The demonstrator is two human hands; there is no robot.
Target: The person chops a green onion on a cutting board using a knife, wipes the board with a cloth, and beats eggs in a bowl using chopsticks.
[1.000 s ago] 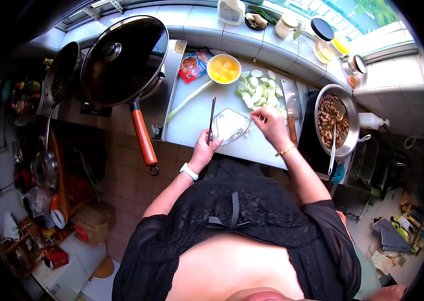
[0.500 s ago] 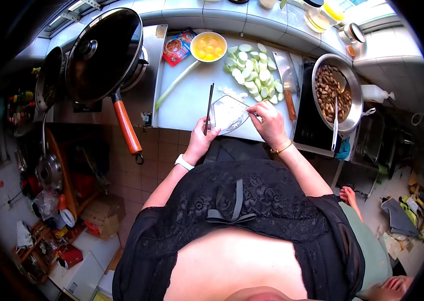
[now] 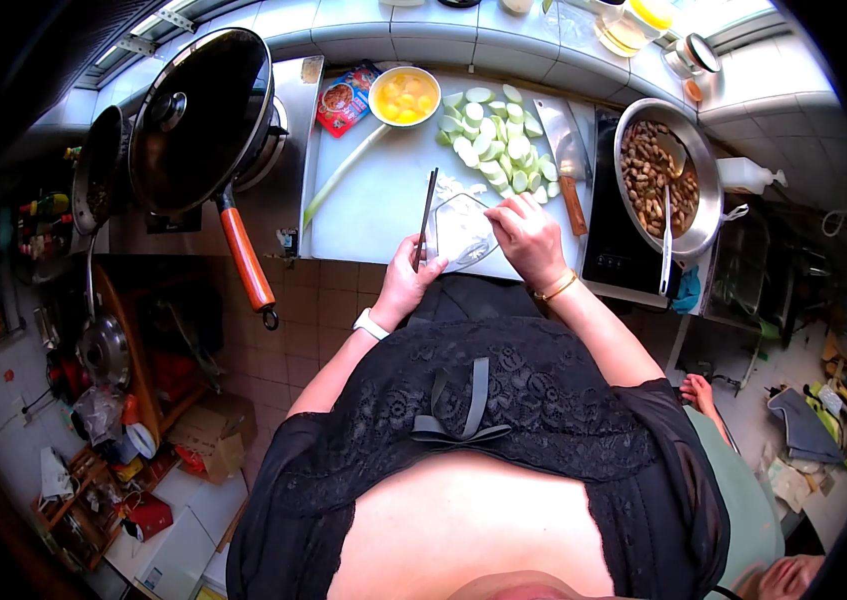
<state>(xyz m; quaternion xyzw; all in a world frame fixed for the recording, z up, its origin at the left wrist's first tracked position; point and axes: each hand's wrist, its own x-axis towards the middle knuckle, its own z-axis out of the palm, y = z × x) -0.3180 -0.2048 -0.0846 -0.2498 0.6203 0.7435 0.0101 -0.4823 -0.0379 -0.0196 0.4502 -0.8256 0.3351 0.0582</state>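
One glass bowl (image 3: 471,259) is sitting left of the cleaver (image 3: 565,145) | left hand (image 3: 411,278) is clasping bowl and chopsticks (image 3: 427,212) | right hand (image 3: 530,238) is bunching fingertips, load unclear | likely light, rigid, breakable: walls are offering purchase

I've counter (image 3: 368,220) rm btwn pale stalk (image 3: 345,176) & L hand (image 3: 404,287); veg slices (image 3: 496,143) + cleaver (image 3: 562,142) block R rear.

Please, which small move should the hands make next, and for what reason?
Perhaps the right hand should gather the white bits from the board into the bowl. Similar white pieces lie inside, and this hand is at the rim, while the left hand holds both bowl and chopsticks.
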